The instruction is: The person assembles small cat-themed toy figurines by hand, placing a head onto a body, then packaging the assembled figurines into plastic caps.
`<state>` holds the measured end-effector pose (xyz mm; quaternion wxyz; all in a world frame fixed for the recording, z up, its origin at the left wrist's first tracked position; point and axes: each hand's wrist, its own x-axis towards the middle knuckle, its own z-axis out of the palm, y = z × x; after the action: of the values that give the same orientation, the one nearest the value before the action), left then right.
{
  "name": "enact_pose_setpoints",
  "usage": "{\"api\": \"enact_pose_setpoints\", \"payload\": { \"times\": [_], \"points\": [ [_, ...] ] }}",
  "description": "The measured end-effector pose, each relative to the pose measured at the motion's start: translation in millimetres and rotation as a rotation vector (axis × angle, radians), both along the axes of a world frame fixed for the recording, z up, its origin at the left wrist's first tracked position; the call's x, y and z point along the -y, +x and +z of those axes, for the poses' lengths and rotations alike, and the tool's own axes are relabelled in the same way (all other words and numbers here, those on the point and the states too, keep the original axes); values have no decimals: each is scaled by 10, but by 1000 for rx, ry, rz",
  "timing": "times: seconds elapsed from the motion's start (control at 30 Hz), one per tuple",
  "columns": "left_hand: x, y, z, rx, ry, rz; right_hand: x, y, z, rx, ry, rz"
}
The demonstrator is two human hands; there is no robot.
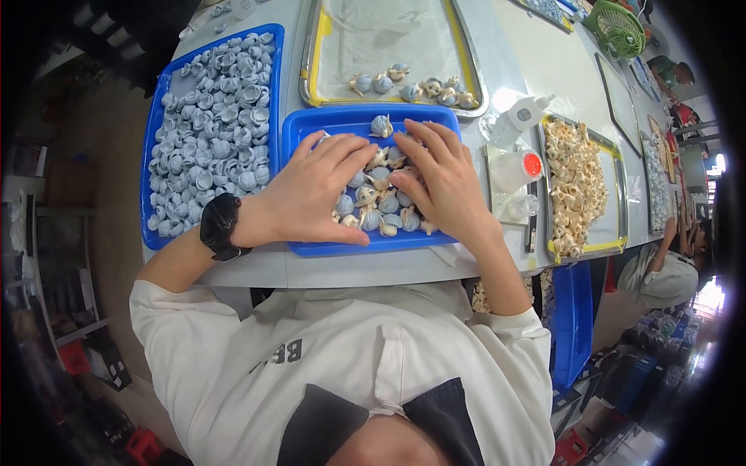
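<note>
1. My left hand lies flat, fingers spread, over the left side of the heap of small grey-blue and cream pieces in the small blue tray right in front of me on the table.
2. My right hand lies the same way on the right side, fingers apart, clamped on nothing.
3. I judge it best to press lightly, so the little pieces slide instead of cracking.
4. I should sweep both palms inward together, keeping the pieces inside the tray's rim.
5. The one stray piece by the far wall needs a fingertip.
6. The big blue tray of grey-blue caps stays out of it.
</note>
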<state>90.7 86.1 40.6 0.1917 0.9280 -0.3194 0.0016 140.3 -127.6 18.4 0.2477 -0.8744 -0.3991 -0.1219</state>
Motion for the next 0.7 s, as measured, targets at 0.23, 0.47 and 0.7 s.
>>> {"api": "enact_pose_setpoints", "payload": {
  "times": [0.23,0.47,0.7],
  "points": [
    [113,218,-57,-6,-131,7,49,-65,32,83,57,6],
    [180,234,-10,-48,-114,-41,761,-354,431,210,422,-82],
    [234,342,33,-199,-177,16,1706,344,280,-205,666,-609]
  ]
}}
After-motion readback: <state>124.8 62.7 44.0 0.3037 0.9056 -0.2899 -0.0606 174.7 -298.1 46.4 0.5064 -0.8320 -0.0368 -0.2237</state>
